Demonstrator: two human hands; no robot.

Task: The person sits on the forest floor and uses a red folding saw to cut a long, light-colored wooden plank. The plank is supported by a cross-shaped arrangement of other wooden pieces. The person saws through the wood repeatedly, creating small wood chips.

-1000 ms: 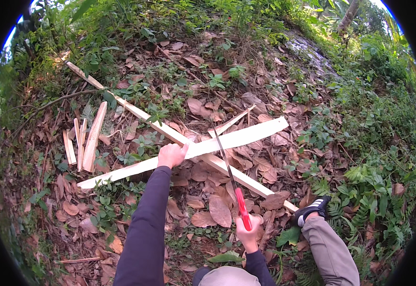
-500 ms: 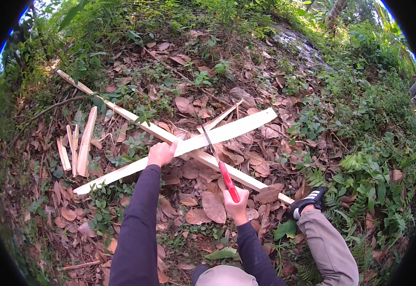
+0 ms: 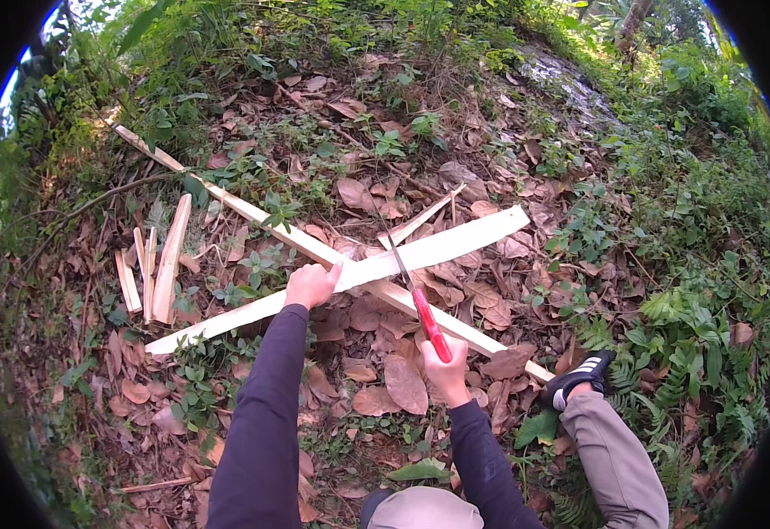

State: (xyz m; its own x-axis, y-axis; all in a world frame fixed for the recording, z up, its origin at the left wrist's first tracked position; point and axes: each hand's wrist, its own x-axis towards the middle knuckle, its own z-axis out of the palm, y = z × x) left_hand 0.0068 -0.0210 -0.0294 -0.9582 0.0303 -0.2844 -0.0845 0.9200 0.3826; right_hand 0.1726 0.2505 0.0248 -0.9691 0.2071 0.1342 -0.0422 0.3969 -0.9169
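Note:
A pale wooden board lies crosswise over a long narrow wooden beam. My left hand grips the board just left of the crossing, its fingers closed around the edge. In my right hand is the red handle of a hand saw. The saw's thin dark blade rests across the board to the right of the crossing, slanting away from me. Part of the beam is hidden under the board. Whether the blade has cut into the wood is too small to tell.
Several split wood pieces lie at the left, and a thin offcut sits behind the board. My shoe is by the beam's near right end. Dry leaves and low plants cover the slope; a rock shows farther up.
The saw and my right hand have shifted slightly up along the stroke, away from me. The whole view has moved a little; my left hand keeps its hold on the board.

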